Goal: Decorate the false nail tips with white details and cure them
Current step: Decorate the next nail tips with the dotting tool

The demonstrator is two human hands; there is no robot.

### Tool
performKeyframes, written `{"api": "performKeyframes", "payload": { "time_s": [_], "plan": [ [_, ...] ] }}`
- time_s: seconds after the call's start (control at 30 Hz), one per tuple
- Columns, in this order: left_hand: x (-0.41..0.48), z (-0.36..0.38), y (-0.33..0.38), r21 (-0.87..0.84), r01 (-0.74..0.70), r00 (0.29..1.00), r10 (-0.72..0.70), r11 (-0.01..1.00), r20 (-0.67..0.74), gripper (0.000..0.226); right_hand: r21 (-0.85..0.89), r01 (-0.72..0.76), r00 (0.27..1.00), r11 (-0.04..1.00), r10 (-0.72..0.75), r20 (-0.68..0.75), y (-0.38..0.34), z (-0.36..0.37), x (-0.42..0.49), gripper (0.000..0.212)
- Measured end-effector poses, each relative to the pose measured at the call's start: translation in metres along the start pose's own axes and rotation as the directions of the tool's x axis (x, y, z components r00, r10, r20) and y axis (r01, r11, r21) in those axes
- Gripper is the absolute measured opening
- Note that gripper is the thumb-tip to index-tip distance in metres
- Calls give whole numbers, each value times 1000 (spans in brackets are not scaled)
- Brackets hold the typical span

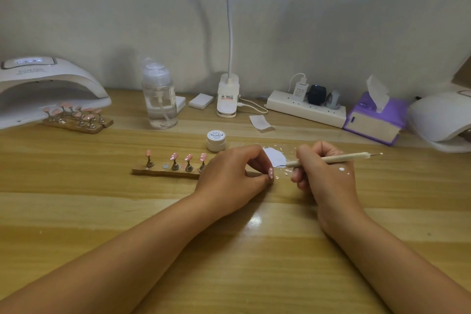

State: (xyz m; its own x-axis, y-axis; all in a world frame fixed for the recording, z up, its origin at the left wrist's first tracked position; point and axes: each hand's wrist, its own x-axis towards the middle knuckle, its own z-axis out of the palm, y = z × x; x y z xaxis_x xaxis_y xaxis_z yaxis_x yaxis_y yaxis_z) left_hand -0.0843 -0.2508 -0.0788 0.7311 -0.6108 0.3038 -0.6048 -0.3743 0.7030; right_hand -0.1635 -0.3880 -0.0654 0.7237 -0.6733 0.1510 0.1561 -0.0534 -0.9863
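Rests both forearms flat on the bench, most likely to steady the hands for fine work. Pinches one pink nail tip between thumb and fingers of the left hand, low over the bench and just right of the wooden stand; shows white dots on that tip already. Hides the tip's base behind the fingers, so cannot tell how it is mounted. Grips the dotting tool in the right hand, fingers curled round the shaft; holds the shaft nearly level, one end pointing right, the other toward the white palette sheet lying between the hands. Places palette sheet and gel pot just behind the hands, apparently for short reloading strokes. Carries white smears on the back of the right hand, possibly a wiping or testing spot. Seats four more pink tips upright on the stand, with one metal seat bare between the first and second from the left, probably the home of the held tip. Parks a second loaded stand at the mouth of the curing lamp at far left, well apart from the work; cannot tell whether cured or waiting. Reads as the dotting step on the held tip, with curing of this row not yet done. Requires a light touch on the next dot, since wet gel likely smears on contact with fingers
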Motion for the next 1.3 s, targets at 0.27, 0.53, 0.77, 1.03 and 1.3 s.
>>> {"api": "performKeyframes", "payload": {
  "time_s": [0.27,0.53,0.77,1.03,1.3],
  "plan": [
    [-3,2,-3,31,-32,998,34,999,-61,12,58,63,980,996,-51,-191,-2,-2,4,30],
    [-9,2,4,3,-167,972,165,986,-166,10,-58,61,986,996,-69,-149,6,-4,10,21],
    [-6,-21,20,-158,-184,967,150,970,-204,15,-124,91,993,988,-100,-69,7,-7,7,7],
    [-6,-170,0,-258,94,983,-131,962,-131,9,-159,72,997,985,-77,-25,8,-6,8,5],
    [-19,-166,-51,-185,274,954,-243,944,174,10,-174,90,996,981,-93,-7,10,-6,9,4]
  ]
}}
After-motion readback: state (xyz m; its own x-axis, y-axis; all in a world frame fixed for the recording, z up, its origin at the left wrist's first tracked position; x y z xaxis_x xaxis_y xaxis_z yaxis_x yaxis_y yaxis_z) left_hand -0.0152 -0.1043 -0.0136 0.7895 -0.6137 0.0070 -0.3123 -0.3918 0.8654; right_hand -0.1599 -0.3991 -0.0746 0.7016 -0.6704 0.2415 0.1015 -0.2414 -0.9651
